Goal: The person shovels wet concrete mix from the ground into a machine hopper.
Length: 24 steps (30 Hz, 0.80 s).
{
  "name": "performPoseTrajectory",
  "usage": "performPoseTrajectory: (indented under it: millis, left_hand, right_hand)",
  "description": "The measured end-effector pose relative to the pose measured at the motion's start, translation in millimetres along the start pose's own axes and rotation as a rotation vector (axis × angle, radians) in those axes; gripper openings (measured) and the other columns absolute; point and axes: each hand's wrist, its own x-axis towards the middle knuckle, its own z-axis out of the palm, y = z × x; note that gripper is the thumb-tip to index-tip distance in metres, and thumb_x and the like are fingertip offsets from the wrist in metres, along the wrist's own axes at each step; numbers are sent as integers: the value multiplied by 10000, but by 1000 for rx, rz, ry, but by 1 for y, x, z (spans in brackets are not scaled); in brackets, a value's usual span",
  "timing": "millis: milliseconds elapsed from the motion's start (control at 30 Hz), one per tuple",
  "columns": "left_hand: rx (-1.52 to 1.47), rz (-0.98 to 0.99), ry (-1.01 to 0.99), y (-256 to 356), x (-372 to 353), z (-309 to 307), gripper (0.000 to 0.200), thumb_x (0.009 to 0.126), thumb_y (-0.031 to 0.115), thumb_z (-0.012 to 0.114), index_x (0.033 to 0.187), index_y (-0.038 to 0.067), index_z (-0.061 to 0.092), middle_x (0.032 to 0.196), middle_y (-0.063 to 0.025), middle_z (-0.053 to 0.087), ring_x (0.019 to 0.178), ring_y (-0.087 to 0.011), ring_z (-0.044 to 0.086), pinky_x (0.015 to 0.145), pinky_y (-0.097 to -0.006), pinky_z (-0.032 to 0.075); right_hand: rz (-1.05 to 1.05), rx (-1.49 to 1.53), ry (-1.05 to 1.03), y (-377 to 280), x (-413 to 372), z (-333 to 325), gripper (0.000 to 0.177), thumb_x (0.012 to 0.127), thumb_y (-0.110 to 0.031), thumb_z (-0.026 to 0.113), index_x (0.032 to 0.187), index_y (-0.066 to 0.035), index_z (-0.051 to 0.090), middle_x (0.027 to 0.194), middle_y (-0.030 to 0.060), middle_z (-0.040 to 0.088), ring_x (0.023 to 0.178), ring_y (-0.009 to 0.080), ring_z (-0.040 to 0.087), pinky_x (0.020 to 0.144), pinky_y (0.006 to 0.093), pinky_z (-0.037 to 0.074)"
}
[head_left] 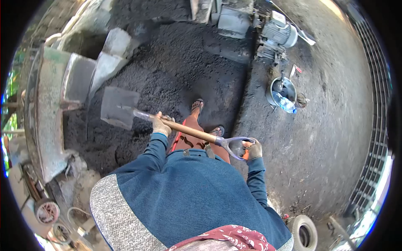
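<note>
A shovel [190, 130] with a wooden shaft lies across the front of my body, its flat metal blade to the left over dark, loose material [163, 79]. My left hand [162, 124], in a worn light glove, is wrapped round the shaft near the blade. At the other end my right hand [252, 149], also gloved, grips the D-shaped handle. The blade looks flat with little or nothing on it. My feet, in sandals, stand beyond the shaft at the edge of the dark material.
An electric motor [279, 34] stands at the upper right. Below it a metal basin [281, 91] holds a plastic bottle [284, 103]. Concrete and metal structures [52, 104] line the left side. A tyre [303, 235] lies at the lower right, near a wire grille [382, 104].
</note>
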Motion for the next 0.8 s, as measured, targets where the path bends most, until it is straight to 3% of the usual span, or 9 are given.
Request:
performPoseTrajectory:
  millis: [133, 233, 333, 400, 500, 600, 700, 733, 800]
  left_hand:
    - [-83, 59, -102, 37, 3, 9, 391, 940, 420, 564, 708, 134, 431, 576, -45, 469, 546, -216, 462, 636, -442, 470]
    - [-112, -95, -201, 27, 12, 26, 380, 921, 424, 605, 731, 146, 429, 584, -20, 457, 508, -200, 447, 588, -434, 448]
    - [-111, -284, -225, -5, 72, 28, 297, 948, 357, 577, 818, 132, 432, 595, -37, 445, 488, -166, 468, 514, -391, 455]
    - [-81, -306, -162, -38, 103, 37, 268, 947, 325, 573, 842, 130, 422, 593, -37, 444, 489, -149, 478, 496, -376, 465]
    - [-67, -514, -63, -73, 109, 56, 224, 932, 287, 585, 849, 125, 455, 590, -47, 447, 509, -214, 499, 563, -438, 504]
    - [-122, -638, -50, -86, 112, 64, 259, 912, 307, 607, 797, 106, 491, 581, -94, 475, 510, -294, 517, 589, -504, 506]
    - [-170, -606, -38, -38, 133, 56, 199, 900, 248, 616, 828, 117, 484, 589, -89, 452, 503, -274, 488, 562, -503, 489]
    - [-200, -522, -85, 1, 148, 35, 172, 894, 236, 616, 913, 88, 533, 751, -148, 535, 699, -339, 566, 769, -586, 491]
    - [-418, -704, 28, 108, 181, 10, 142, 891, 207, 565, 845, 75, 537, 860, -152, 545, 829, -307, 573, 848, -458, 496]
  right_hand:
    - [-5, 20, 3, -20, -27, 66, 137, 754, -1, 703, 875, -10, 640, 685, 55, 620, 466, 152, 550, 435, 301, 449]
    - [-8, -41, 56, -13, -27, 99, 121, 777, 2, 680, 890, -16, 640, 690, 52, 617, 491, 149, 550, 454, 299, 451]
    - [-149, -244, 218, 34, 15, 88, 113, 793, 1, 664, 902, -22, 644, 691, 41, 609, 520, 140, 543, 467, 292, 439]
    - [-70, -305, 310, 29, 35, 64, 114, 796, -2, 661, 904, -38, 649, 716, 33, 609, 540, 136, 535, 481, 288, 426]
    - [-70, -110, 395, -10, 31, 50, 135, 793, 7, 652, 922, -32, 640, 723, 59, 612, 530, 165, 536, 478, 312, 427]
    - [-6, -83, 492, -97, -18, 119, 175, 782, 33, 634, 950, -16, 629, 724, 85, 612, 555, 203, 568, 480, 336, 446]
    - [-7, -244, 412, -73, 45, 125, 169, 763, 54, 622, 912, -23, 646, 734, 101, 627, 597, 213, 602, 524, 357, 490]
    - [-127, -253, 163, -40, 78, 136, 151, 741, 36, 648, 875, -27, 679, 754, 109, 650, 648, 214, 630, 581, 373, 524]
    - [-93, -640, 26, -19, 91, 264, 150, 751, -83, 709, 867, 13, 704, 794, 63, 677, 707, 184, 645, 617, 316, 520]
